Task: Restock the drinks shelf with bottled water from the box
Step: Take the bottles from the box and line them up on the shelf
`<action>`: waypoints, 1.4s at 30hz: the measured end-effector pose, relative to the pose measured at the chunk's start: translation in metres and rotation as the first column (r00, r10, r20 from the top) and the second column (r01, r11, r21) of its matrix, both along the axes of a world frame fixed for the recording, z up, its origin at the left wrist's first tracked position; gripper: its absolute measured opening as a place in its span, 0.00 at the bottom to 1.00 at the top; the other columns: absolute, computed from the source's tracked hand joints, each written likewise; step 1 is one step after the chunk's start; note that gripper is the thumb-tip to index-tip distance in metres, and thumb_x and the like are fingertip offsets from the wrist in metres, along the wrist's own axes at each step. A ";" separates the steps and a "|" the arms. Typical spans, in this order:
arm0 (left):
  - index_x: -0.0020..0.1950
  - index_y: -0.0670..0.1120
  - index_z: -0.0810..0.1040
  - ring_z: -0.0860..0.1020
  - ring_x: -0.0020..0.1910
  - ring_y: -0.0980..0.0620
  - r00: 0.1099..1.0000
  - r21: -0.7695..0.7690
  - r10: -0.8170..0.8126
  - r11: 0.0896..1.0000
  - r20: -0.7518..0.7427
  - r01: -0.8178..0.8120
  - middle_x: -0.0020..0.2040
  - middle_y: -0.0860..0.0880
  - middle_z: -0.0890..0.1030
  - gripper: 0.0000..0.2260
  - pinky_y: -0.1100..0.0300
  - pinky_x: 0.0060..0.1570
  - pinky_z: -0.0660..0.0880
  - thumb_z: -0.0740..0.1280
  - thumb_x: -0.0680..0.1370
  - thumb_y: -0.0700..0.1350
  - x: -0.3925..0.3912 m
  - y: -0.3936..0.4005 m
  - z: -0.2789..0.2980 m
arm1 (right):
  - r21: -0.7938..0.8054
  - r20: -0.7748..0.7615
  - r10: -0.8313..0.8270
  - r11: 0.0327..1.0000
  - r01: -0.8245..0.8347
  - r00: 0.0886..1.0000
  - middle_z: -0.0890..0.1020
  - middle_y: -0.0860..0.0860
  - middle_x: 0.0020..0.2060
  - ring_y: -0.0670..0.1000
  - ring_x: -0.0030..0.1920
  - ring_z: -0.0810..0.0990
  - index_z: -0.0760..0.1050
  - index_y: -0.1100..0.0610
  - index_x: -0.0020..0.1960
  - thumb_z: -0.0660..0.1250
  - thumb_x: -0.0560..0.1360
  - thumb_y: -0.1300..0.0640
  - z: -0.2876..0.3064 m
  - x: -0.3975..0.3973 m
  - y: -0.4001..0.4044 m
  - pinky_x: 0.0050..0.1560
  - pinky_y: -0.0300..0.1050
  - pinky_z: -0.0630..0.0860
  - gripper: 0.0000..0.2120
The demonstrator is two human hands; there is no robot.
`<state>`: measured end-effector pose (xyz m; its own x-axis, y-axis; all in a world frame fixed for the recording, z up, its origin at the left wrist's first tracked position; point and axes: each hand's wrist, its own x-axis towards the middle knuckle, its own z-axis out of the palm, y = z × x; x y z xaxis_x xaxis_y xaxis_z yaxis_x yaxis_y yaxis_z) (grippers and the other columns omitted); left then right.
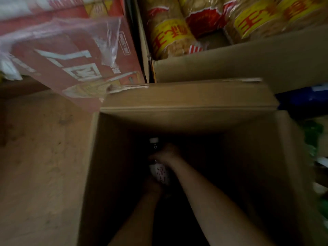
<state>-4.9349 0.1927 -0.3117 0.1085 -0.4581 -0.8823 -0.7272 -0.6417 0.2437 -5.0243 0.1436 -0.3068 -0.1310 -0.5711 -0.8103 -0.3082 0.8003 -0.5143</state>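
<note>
Both forearms reach down into an open cardboard box (113, 174) on the floor (40, 166). Right hand (167, 153) wraps the upper part of a water bottle (158, 172), white cap, white label with red characters, unreadable. Left hand (153, 188) at the bottle's lower end; grip too dark to tell. Beyond: red carton (74, 55) with large white characters under loose plastic film; another box of yellow-and-red snack packs (170, 38).

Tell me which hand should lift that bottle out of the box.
Right, probably. The right hand already wraps the bottle near its neck inside the box; the left hand sits lower by its base, its grip lost in shadow.
</note>
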 end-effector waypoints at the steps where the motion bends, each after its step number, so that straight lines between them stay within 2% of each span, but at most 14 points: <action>1: 0.72 0.41 0.67 0.71 0.67 0.45 0.998 0.004 -0.059 0.998 -0.024 0.059 0.68 0.44 0.72 0.25 0.60 0.65 0.68 0.69 0.76 0.41 0.002 0.002 0.009 | -0.038 -0.024 -0.031 0.999 0.030 0.999 0.81 0.53 0.59 0.53 0.57 0.80 0.77 0.53 0.62 0.77 0.64 0.53 0.016 -0.005 0.004 0.56 0.44 0.77 0.26; 3: 0.65 0.42 0.75 0.77 0.60 0.46 0.992 -0.017 -0.128 0.992 -0.013 0.127 0.60 0.44 0.78 0.26 0.62 0.54 0.74 0.76 0.68 0.42 0.002 0.004 0.049 | -0.090 -0.047 -0.079 0.993 0.075 0.996 0.82 0.51 0.54 0.52 0.55 0.81 0.77 0.52 0.58 0.78 0.62 0.51 0.061 -0.016 0.010 0.52 0.41 0.77 0.26; 5: 0.59 0.45 0.78 0.79 0.56 0.47 0.974 -0.085 -0.224 0.971 0.030 0.225 0.55 0.46 0.81 0.23 0.63 0.45 0.73 0.78 0.66 0.45 0.001 0.005 0.093 | -0.144 -0.047 -0.118 0.983 0.111 0.992 0.82 0.49 0.50 0.51 0.52 0.81 0.76 0.51 0.52 0.79 0.59 0.49 0.109 -0.025 0.015 0.48 0.41 0.77 0.24; 7: 0.59 0.47 0.77 0.80 0.55 0.47 0.941 -0.218 -0.321 0.916 0.107 0.337 0.55 0.47 0.82 0.23 0.61 0.48 0.73 0.76 0.66 0.51 -0.005 0.006 0.145 | -0.206 -0.054 -0.137 0.971 0.123 0.989 0.81 0.48 0.47 0.49 0.48 0.80 0.74 0.51 0.49 0.79 0.58 0.49 0.159 -0.033 0.019 0.45 0.39 0.74 0.24; 9: 0.60 0.46 0.74 0.80 0.55 0.46 0.940 -0.321 -0.317 0.883 0.127 0.342 0.55 0.46 0.82 0.26 0.58 0.51 0.74 0.76 0.66 0.53 -0.011 0.003 0.190 | -0.277 -0.056 -0.161 0.951 0.140 0.985 0.78 0.45 0.45 0.46 0.45 0.77 0.73 0.51 0.49 0.80 0.58 0.49 0.211 -0.043 0.023 0.44 0.39 0.71 0.24; 14: 0.56 0.47 0.74 0.80 0.54 0.48 0.937 -0.503 -0.346 0.801 0.054 0.325 0.53 0.49 0.82 0.26 0.57 0.51 0.75 0.79 0.63 0.51 -0.034 -0.009 0.318 | -0.445 -0.026 -0.271 0.865 0.232 0.962 0.79 0.47 0.50 0.50 0.51 0.79 0.71 0.50 0.54 0.79 0.59 0.48 0.348 -0.071 0.030 0.53 0.49 0.78 0.27; 17: 0.57 0.48 0.75 0.80 0.53 0.49 0.925 -0.624 -0.378 0.730 -0.027 0.280 0.52 0.50 0.82 0.25 0.57 0.52 0.76 0.79 0.64 0.50 -0.055 -0.015 0.400 | -0.557 -0.054 -0.382 0.779 0.290 0.923 0.79 0.47 0.52 0.50 0.52 0.79 0.69 0.47 0.54 0.79 0.57 0.45 0.436 -0.092 0.034 0.54 0.52 0.79 0.31; 20: 0.59 0.49 0.75 0.80 0.52 0.49 0.885 -0.730 -0.465 0.606 -0.006 0.314 0.53 0.50 0.83 0.28 0.54 0.52 0.77 0.78 0.63 0.53 -0.083 -0.019 0.491 | -0.657 -0.069 -0.463 0.688 0.309 0.884 0.79 0.44 0.50 0.47 0.50 0.79 0.70 0.49 0.55 0.79 0.59 0.42 0.528 -0.119 0.044 0.50 0.47 0.78 0.30; 22: 0.61 0.49 0.74 0.80 0.54 0.48 0.845 -0.786 -0.535 0.509 0.029 0.349 0.54 0.50 0.82 0.29 0.57 0.50 0.76 0.77 0.64 0.55 -0.105 -0.018 0.549 | -0.703 -0.055 -0.506 0.632 0.326 0.861 0.80 0.46 0.52 0.48 0.51 0.80 0.73 0.51 0.58 0.79 0.57 0.41 0.591 -0.139 0.054 0.50 0.47 0.78 0.34; 26: 0.59 0.49 0.75 0.81 0.52 0.48 0.781 -0.850 -0.625 0.419 -0.015 0.319 0.52 0.50 0.83 0.27 0.57 0.47 0.76 0.78 0.63 0.56 -0.148 0.001 0.653 | -0.764 -0.018 -0.587 0.531 0.368 0.810 0.81 0.46 0.46 0.47 0.46 0.81 0.75 0.52 0.48 0.80 0.52 0.40 0.703 -0.182 0.087 0.47 0.49 0.79 0.31; 30: 0.59 0.49 0.76 0.81 0.52 0.51 0.681 -0.897 -0.727 0.356 -0.090 0.262 0.55 0.50 0.83 0.27 0.59 0.46 0.76 0.78 0.63 0.53 -0.188 0.034 0.728 | -0.806 -0.032 -0.658 0.462 0.370 0.752 0.79 0.44 0.46 0.44 0.47 0.79 0.74 0.51 0.46 0.81 0.57 0.46 0.791 -0.219 0.142 0.45 0.44 0.77 0.24; 36: 0.60 0.48 0.75 0.80 0.50 0.52 0.461 -0.935 -0.881 0.244 -0.104 0.256 0.55 0.50 0.82 0.28 0.61 0.42 0.72 0.78 0.64 0.54 -0.253 0.110 0.811 | -0.815 -0.147 -0.752 0.460 0.352 0.643 0.79 0.48 0.50 0.51 0.51 0.80 0.71 0.50 0.53 0.81 0.60 0.46 0.885 -0.265 0.253 0.52 0.54 0.79 0.28; 39: 0.57 0.49 0.76 0.81 0.49 0.52 0.350 -0.950 -0.933 0.178 -0.080 0.258 0.53 0.51 0.82 0.26 0.60 0.44 0.75 0.78 0.63 0.55 -0.286 0.162 0.840 | -0.832 -0.218 -0.805 0.449 0.326 0.552 0.79 0.50 0.52 0.53 0.51 0.80 0.70 0.52 0.56 0.80 0.61 0.47 0.915 -0.285 0.317 0.51 0.55 0.79 0.30; 42: 0.57 0.49 0.77 0.81 0.50 0.53 0.246 -0.949 -0.960 0.192 -0.129 0.252 0.53 0.52 0.83 0.27 0.60 0.47 0.76 0.79 0.62 0.54 -0.320 0.219 0.861 | -0.852 -0.282 -0.862 0.427 0.303 0.421 0.79 0.48 0.45 0.50 0.47 0.80 0.70 0.52 0.54 0.80 0.61 0.48 0.937 -0.299 0.383 0.46 0.50 0.79 0.27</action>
<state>-5.2549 0.4119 0.5488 -0.9143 -0.3698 0.1654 -0.1125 0.6240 0.7733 -5.3232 0.5268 0.6304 -0.9211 -0.3522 0.1659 -0.3265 0.4668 -0.8218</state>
